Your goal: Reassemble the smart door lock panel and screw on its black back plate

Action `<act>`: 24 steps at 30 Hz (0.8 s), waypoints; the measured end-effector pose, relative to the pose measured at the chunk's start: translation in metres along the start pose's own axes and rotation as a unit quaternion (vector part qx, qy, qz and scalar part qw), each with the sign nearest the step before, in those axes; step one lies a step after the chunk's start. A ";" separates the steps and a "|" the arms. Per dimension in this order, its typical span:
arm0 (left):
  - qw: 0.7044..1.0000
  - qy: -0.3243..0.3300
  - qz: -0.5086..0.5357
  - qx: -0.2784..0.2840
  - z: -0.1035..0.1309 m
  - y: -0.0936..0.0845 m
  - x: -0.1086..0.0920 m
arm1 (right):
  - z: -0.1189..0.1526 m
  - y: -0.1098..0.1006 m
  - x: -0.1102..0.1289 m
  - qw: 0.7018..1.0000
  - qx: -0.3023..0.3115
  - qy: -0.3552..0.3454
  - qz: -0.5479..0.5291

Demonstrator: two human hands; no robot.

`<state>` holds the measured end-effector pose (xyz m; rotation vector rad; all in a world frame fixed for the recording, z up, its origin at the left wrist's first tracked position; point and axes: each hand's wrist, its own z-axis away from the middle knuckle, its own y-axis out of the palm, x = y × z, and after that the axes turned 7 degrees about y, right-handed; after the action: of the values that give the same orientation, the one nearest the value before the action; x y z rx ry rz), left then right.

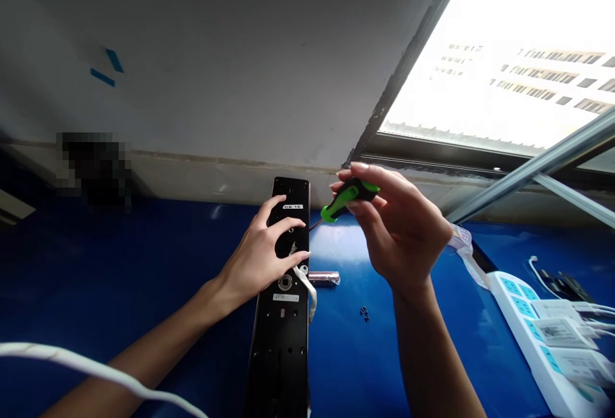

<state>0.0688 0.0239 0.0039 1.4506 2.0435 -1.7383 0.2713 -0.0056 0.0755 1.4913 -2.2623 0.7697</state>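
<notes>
A long black lock panel, with a pinkish handle sticking out to its right, lies lengthwise in front of me. My left hand rests across its upper part, fingers spread, beside a white cable that comes out of the panel. My right hand is closed around the green and black grip of a screwdriver. The screwdriver's shaft points down and left to the panel's right edge; whether its tip touches is unclear. Several small black screws lie right of the panel.
The blue table top meets a white wall at the back. On the right stands a white power strip with plugs and cables. A metal bar slants before the window. A thick white cable crosses the lower left, over my left forearm.
</notes>
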 end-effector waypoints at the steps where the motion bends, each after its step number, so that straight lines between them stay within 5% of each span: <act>1: 1.000 0.000 0.000 0.000 0.000 0.000 0.000 | 0.000 0.000 -0.001 1.000 -0.026 -0.009 0.015; 4: 1.000 -0.002 0.001 0.000 0.000 0.001 0.000 | -0.001 -0.001 -0.001 0.997 -0.049 -0.015 0.053; 9: 1.000 0.009 -0.005 -0.007 0.000 0.001 0.000 | 0.001 0.003 0.001 0.999 0.034 0.030 0.001; 14: 1.000 0.012 0.005 -0.010 0.000 0.001 0.000 | 0.001 0.007 -0.001 0.997 -0.058 -0.008 0.051; 20: 1.000 0.011 -0.001 -0.012 0.000 0.002 0.000 | 0.003 0.009 0.005 0.999 0.031 0.031 0.001; 24: 1.000 0.006 0.008 -0.013 0.001 0.003 0.000 | 0.001 0.005 0.000 0.997 -0.057 -0.006 0.047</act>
<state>0.0700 0.0230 0.0017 1.4677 2.0469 -1.6961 0.2669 -0.0049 0.0731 1.3505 -2.3572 0.6481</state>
